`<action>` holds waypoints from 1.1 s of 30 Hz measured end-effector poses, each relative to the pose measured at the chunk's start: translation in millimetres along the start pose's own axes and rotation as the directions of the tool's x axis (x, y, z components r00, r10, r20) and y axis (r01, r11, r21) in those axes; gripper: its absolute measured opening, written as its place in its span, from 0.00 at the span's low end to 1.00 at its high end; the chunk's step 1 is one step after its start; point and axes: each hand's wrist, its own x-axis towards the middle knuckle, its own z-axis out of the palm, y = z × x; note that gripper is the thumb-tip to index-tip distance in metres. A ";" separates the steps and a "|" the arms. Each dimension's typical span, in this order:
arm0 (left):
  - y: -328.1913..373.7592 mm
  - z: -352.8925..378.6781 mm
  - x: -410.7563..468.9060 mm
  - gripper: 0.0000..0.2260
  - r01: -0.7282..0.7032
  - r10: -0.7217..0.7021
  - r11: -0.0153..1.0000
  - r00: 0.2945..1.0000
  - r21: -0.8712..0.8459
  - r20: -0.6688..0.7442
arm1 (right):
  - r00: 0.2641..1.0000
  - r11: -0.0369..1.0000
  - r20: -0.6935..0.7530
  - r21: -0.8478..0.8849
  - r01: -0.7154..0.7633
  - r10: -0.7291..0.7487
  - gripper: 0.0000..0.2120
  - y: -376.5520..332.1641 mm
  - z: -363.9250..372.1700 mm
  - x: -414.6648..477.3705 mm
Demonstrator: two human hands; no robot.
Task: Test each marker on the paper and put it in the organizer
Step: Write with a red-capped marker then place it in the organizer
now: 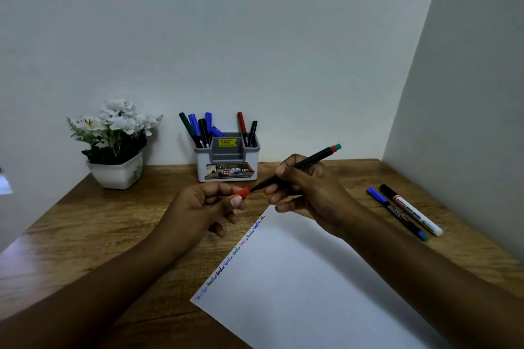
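Slim black marker (306, 163), round and smooth, with a red band and a teal plug at its far end, gripped in the curled fingers and thumb of the right hand (309, 193), slanting up to the right. Small red cap (242, 193), a short plastic tube, pinched between thumb and forefinger of the left hand (204, 207), other fingers curled loosely beneath. Pointed end of the marker right at the cap's mouth; touching or just apart, impossible to tell. Both hands in the air just beyond the far corner of the paper (312, 278).

Paper: a plain white sheet, flat and askew on the table (85, 235), with a row of small handwritten words in blue, green, black and red along its left edge. Table of brown wood grain, glossy at the near left.

Organizer (226, 167): a squat white plastic box with a grey top insert, a yellow sticker (226, 142) in the middle and a printed label on the front, set against the wall (255, 37) behind the hands. In its left slot, a cluster of markers (198, 129) in green, blue and black; in its right slot, a red-capped marker (242, 125) and a black one, all leaning.

Right of the paper, flat on the wood and side by side: a thin blue-capped marker (397, 214) and a thicker white-barrelled marker (411, 210) with a black cap. At far left, a square white pot (116, 173) of white flowers with dark leaves.
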 end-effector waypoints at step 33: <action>-9.9 -30.1 21.0 0.18 0.129 -0.174 0.976 0.948 -0.176 -0.265 | 0.967 0.949 0.093 -0.192 0.250 -0.236 0.14 -13.9 -14.0 -3.5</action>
